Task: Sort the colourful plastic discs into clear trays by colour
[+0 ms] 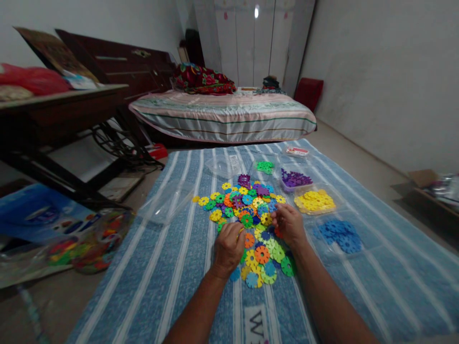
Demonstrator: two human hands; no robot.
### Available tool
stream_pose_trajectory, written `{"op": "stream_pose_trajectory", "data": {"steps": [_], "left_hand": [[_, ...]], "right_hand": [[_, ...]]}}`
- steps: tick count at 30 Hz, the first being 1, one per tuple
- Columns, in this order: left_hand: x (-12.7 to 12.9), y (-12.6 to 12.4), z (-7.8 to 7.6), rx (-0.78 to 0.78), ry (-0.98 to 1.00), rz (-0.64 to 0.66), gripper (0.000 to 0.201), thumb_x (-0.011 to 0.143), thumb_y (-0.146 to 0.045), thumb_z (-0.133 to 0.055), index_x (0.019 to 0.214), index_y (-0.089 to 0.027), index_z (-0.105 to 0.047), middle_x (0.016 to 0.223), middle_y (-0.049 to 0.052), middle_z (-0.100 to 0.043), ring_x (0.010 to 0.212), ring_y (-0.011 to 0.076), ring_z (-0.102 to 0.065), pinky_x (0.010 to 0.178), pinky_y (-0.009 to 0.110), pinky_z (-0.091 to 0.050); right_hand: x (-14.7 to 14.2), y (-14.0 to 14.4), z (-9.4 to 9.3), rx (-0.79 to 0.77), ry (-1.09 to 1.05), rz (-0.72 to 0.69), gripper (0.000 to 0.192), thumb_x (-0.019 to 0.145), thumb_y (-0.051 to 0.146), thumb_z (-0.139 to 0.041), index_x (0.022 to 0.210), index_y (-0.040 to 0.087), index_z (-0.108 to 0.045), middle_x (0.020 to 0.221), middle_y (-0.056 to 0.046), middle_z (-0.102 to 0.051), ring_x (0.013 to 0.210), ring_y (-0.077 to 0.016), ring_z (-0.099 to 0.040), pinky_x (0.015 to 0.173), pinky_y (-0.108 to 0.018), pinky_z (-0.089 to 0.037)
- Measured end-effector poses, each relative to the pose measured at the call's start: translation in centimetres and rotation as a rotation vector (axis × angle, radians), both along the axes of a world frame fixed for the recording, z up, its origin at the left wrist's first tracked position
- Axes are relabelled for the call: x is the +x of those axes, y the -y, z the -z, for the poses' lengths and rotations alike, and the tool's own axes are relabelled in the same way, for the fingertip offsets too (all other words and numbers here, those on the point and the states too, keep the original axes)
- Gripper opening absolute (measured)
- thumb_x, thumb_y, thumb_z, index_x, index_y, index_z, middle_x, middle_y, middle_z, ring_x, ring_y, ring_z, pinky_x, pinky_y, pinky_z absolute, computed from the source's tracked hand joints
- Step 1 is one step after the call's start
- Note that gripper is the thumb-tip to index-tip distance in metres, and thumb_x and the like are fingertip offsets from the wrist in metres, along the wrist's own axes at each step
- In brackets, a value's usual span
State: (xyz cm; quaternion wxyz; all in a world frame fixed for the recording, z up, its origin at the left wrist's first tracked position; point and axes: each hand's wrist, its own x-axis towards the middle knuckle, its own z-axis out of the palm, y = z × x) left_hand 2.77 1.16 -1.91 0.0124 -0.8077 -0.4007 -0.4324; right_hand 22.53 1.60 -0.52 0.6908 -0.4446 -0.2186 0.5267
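Note:
A heap of flat, gear-shaped plastic discs (247, 210) in many colours lies on a blue striped mat (179, 258). My left hand (228, 248) rests on the heap's near left side, fingers curled over a yellow disc. My right hand (289, 224) sits on the heap's right side, fingers bent down onto the discs, a red one at its edge. Sorted piles sit to the right: green discs (265, 167), purple discs (296, 179), yellow discs (314, 200) and blue discs (339, 234), each in a clear tray.
Empty clear plastic trays (168, 203) lie left of and behind the heap. A bag of more coloured discs (95, 243) sits on the floor at left. A dark table (53, 114) stands at left, a bed (222, 114) beyond the mat.

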Motion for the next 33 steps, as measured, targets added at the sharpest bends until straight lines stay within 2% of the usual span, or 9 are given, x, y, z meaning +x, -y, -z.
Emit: {"op": "stream_pose_trajectory", "data": {"steps": [5, 12, 18, 25, 33], "left_hand": [[0.0, 0.0, -0.3, -0.006, -0.005, -0.026, 0.011, 0.089, -0.015, -0.049, 0.089, -0.018, -0.060, 0.084, 0.006, -0.068, 0.082, 0.0186, -0.062, 0.074, 0.032, -0.053], [0.0, 0.0, -0.1, -0.009, -0.019, -0.050, 0.011, 0.088, -0.014, -0.050, 0.089, -0.017, -0.060, 0.085, 0.006, -0.067, 0.083, 0.0188, -0.060, 0.076, 0.033, -0.052], [-0.1, 0.0, 0.0, -0.062, -0.054, -0.030, 0.011, 0.088, -0.017, -0.051, 0.092, -0.017, -0.062, 0.087, 0.007, -0.067, 0.086, 0.0194, -0.060, 0.079, 0.033, -0.052], [-0.8, 0.1, 0.5, -0.201, -0.259, 0.029, 0.020, 0.080, -0.026, -0.064, 0.097, -0.016, -0.066, 0.114, 0.014, -0.063, 0.108, 0.0275, -0.056, 0.093, 0.044, -0.050], [-0.7, 0.6, 0.0, -0.309, -0.306, 0.035, 0.019, 0.080, -0.032, -0.066, 0.092, -0.018, -0.067, 0.124, 0.014, -0.059, 0.116, 0.0291, -0.053, 0.098, 0.049, -0.046]], "right_hand": [[0.5, -0.2, 0.5, -0.020, 0.241, 0.133, 0.033, 0.064, 0.047, -0.075, 0.072, 0.017, -0.062, 0.051, 0.002, -0.062, 0.037, -0.0092, -0.050, 0.036, -0.019, -0.036], [2.3, -0.8, 2.2, -0.038, 0.736, 0.278, 0.032, 0.073, 0.048, -0.060, 0.076, 0.016, -0.068, 0.056, 0.002, -0.060, 0.048, -0.0127, -0.053, 0.049, -0.025, -0.043], [3.0, -1.3, 2.9, -0.070, 0.702, 0.226, 0.031, 0.074, 0.047, -0.057, 0.072, 0.017, -0.065, 0.052, 0.003, -0.057, 0.043, -0.0133, -0.051, 0.046, -0.025, -0.041], [3.2, -1.6, 3.7, -0.064, 0.740, 0.163, 0.031, 0.073, 0.047, -0.058, 0.077, 0.017, -0.066, 0.052, 0.003, -0.059, 0.045, -0.0143, -0.052, 0.048, -0.026, -0.042], [3.2, -1.6, 4.1, -0.079, 0.795, 0.139, 0.032, 0.073, 0.047, -0.057, 0.080, 0.017, -0.067, 0.056, 0.001, -0.061, 0.048, -0.0153, -0.054, 0.051, -0.027, -0.043]]}}
